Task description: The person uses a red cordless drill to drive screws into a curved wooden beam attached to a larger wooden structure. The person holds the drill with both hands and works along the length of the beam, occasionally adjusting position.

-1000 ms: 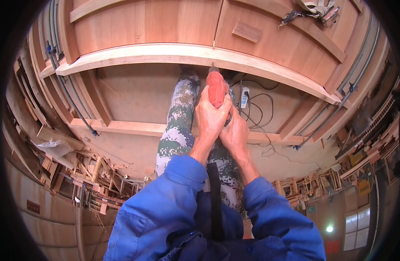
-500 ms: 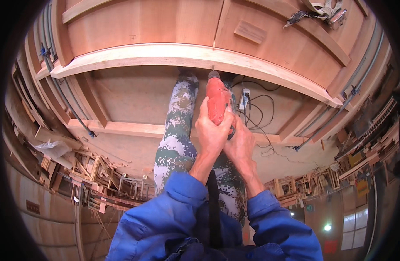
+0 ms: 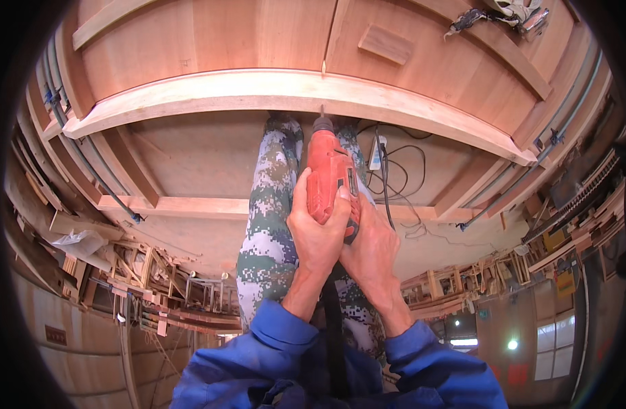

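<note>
On my feed, the left hand (image 3: 317,237) and right hand (image 3: 374,240) wrap the red drill (image 3: 328,163), below the pale beam (image 3: 224,91); it sits farther back than a second ago, more bit (image 3: 322,110) showing; it seems eased off; tip contact I can't tell.

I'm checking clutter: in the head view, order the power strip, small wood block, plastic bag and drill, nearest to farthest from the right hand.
1. Drill, held by right hand
2. Power strip, floor ahead
3. Small wood block, panel beyond
4. Plastic bag, far left
</note>
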The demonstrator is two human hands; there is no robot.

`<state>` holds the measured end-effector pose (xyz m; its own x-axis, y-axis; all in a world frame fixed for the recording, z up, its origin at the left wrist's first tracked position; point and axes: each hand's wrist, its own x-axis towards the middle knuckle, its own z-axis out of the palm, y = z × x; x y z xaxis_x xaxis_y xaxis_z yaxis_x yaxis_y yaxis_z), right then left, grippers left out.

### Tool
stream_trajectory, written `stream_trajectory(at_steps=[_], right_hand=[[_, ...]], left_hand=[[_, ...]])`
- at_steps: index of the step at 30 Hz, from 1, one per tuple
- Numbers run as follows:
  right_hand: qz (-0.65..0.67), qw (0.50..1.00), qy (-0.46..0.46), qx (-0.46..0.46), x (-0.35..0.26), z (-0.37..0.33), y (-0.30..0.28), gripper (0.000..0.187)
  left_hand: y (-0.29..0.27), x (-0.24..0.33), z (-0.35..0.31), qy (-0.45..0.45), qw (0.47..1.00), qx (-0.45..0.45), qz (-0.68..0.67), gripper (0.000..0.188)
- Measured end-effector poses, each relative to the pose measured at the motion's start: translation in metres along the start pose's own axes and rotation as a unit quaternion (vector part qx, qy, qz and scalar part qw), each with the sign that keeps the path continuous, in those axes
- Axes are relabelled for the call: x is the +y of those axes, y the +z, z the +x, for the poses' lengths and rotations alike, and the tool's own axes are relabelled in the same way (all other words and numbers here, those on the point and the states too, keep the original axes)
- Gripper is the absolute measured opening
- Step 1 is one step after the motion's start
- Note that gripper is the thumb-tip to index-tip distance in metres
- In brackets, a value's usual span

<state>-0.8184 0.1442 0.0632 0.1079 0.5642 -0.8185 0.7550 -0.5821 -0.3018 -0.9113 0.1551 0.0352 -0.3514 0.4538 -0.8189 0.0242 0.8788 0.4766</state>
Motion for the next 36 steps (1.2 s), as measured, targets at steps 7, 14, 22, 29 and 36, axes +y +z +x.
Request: stream_trajectory(at_steps=[7,14,22,29,36], right_hand=[[0.009,0.999,-0.041,0.021,0.01,-0.012,0.006,0.075],[0.008,0.999,-0.048,-0.001,0.011,-0.047,-0.007,0.084],[0.043,0.982,-0.168,0.075,0.015,-0.137,-0.039,0.085],[0.064,0.927,-0.282,0.237,0.008,-0.196,-0.056,0.077],[0.083,0.875,-0.35,0.324,-0.014,-0.237,-0.087,0.086]], left_hand=[[-0.003,-0.001,-0.009,0.013,0.999,-0.002,0.045,0.067],[-0.024,0.006,-0.046,-0.029,0.999,-0.034,0.031,0.068],[-0.07,0.054,-0.043,-0.212,0.873,-0.261,-0.354,0.065],[-0.081,0.138,-0.109,-0.058,0.887,-0.37,-0.269,0.058],[-0.114,0.216,-0.209,0.177,0.841,-0.461,-0.222,0.053]])
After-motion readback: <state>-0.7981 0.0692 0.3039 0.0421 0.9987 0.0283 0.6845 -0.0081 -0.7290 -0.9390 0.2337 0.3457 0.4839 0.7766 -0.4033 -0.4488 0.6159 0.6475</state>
